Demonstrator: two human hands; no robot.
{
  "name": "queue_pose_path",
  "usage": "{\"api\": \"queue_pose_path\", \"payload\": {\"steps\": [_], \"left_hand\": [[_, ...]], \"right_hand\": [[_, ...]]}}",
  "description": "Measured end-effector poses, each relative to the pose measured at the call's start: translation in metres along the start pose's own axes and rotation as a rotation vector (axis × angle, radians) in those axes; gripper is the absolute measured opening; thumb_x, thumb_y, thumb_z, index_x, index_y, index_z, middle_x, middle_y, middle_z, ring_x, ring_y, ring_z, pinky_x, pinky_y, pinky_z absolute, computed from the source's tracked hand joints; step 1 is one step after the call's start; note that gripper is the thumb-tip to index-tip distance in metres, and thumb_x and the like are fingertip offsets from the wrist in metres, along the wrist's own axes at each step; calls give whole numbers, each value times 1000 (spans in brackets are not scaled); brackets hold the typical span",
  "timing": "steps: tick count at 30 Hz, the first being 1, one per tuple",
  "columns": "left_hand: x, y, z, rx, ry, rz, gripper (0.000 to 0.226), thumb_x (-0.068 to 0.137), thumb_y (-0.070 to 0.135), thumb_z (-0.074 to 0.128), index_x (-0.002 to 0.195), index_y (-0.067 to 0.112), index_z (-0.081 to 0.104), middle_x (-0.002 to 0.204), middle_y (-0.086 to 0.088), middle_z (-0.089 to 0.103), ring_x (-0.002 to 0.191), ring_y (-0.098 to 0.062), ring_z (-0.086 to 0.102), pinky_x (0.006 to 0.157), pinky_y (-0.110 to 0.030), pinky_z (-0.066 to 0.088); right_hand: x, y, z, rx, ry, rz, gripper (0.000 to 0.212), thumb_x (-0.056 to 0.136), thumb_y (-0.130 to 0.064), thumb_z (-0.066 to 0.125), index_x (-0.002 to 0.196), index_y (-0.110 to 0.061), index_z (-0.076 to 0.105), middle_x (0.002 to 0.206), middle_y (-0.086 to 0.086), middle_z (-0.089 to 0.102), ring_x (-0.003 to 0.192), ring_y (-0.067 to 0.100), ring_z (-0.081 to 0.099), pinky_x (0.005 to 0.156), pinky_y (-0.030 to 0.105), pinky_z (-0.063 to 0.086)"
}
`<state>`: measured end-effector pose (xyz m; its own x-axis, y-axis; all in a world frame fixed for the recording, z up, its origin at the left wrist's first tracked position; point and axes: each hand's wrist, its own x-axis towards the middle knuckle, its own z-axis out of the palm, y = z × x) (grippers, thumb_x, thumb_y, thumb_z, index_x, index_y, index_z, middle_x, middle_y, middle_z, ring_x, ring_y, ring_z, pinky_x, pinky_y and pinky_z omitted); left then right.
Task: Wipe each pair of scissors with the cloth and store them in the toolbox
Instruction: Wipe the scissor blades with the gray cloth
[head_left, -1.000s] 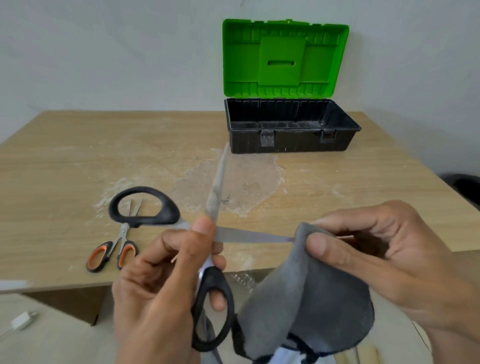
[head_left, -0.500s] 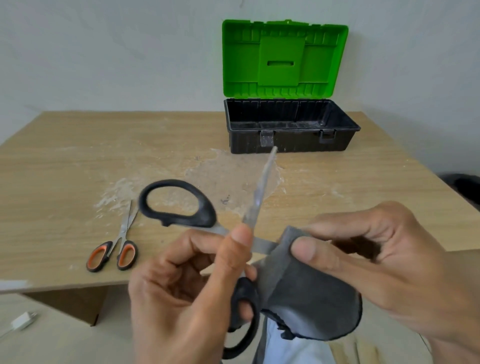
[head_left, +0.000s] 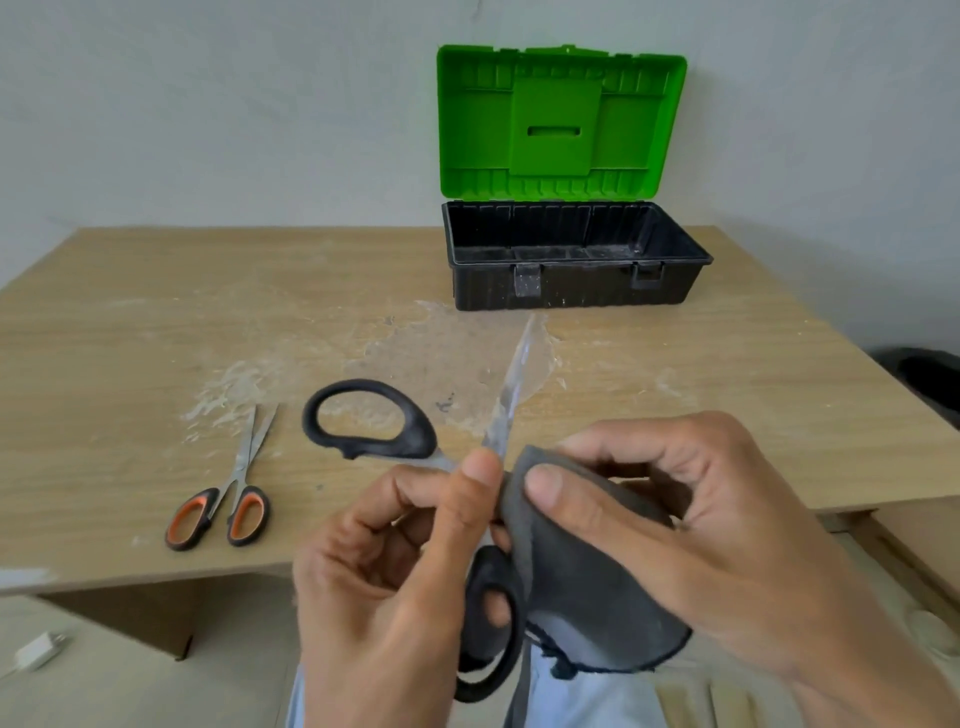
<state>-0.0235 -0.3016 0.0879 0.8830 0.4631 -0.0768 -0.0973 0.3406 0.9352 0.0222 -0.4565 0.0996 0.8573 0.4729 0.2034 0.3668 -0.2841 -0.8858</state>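
My left hand (head_left: 395, 582) holds large black-handled scissors (head_left: 374, 421) spread wide near the table's front edge. One blade points up toward the toolbox. The other blade is hidden inside the grey cloth (head_left: 582, 561), which my right hand (head_left: 691, 525) pinches around it close to the pivot. A smaller pair of scissors with orange-and-black handles (head_left: 228, 493) lies closed on the table at the left. The toolbox (head_left: 571, 288), black with an upright green lid, stands open at the back of the table; nothing shows inside it.
The wooden table (head_left: 156, 322) has pale smears and a patch of clear film in the middle. A white charger (head_left: 39, 649) lies on the floor at lower left. A dark object (head_left: 930, 374) sits past the table's right edge.
The cloth in my right hand has slid along the blade toward the pivot, covering the blade. My left hand has moved the big scissors right and swung the free blade rightward.
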Motion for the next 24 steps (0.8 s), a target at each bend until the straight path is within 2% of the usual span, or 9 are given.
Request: {"api": "queue_pose_path", "payload": {"steps": [1,4,7,10,13,15,17,19,24], "left_hand": [[0,0,1,-20,29,1,28,47,30,84,45,12,62,43,-9,59,27,-12,45,33,-15,37],[2,1,1,-64,97,10,28,53,37,75,46,14,62,43,-7,59,26,-12,43,33,-15,36],[4,-1,-3,-72,115,16,30,57,37,81,47,15,63,44,-6,59,25,-12,43,33,-15,37],[4,-4,-7,-64,79,21,37,57,45,82,52,13,64,47,-7,61,27,-12,45,34,-15,38],[4,-3,-9,-72,61,-1,37,51,47,79,51,13,64,49,-9,62,26,-12,44,34,-14,38],[5,0,-10,-76,58,-36,34,52,41,84,49,15,63,48,-8,62,24,-12,42,34,-13,37],[6,5,-11,-97,82,-70,30,51,30,87,46,14,62,46,-7,59,22,-13,40,32,-11,34],[7,12,-11,-122,105,-86,28,49,37,74,46,13,62,44,-6,57,22,-13,39,31,-9,32],[8,20,-13,-125,139,-108,28,51,40,71,47,12,64,45,-3,56,23,-10,39,31,-8,34]], "right_hand": [[0,0,4,-4,18,3,20,96,-39,73,85,-27,82,71,-3,75,61,4,65,57,15,44],[0,3,14,-52,132,40,25,90,-51,76,88,-27,81,80,-7,78,74,7,72,62,16,51],[-1,5,19,-19,100,58,38,88,-59,74,83,-22,76,66,-5,68,57,4,60,53,17,43],[-2,8,18,56,34,43,32,87,-54,75,77,-24,76,59,-2,62,51,4,52,48,18,38],[-2,12,14,132,33,41,35,88,-49,74,74,-18,77,58,5,60,51,21,52,48,29,38],[-2,14,10,172,13,84,49,89,-50,73,77,-3,76,65,23,60,57,41,55,50,45,41],[-5,16,5,200,-3,110,57,90,-50,72,83,6,75,73,33,61,64,51,58,54,56,43],[-7,17,0,208,8,118,54,90,-49,73,88,5,77,78,37,64,68,55,59,55,59,44],[-10,16,-13,171,78,117,52,86,-49,75,83,4,77,68,35,56,58,52,51,45,54,38]]}}
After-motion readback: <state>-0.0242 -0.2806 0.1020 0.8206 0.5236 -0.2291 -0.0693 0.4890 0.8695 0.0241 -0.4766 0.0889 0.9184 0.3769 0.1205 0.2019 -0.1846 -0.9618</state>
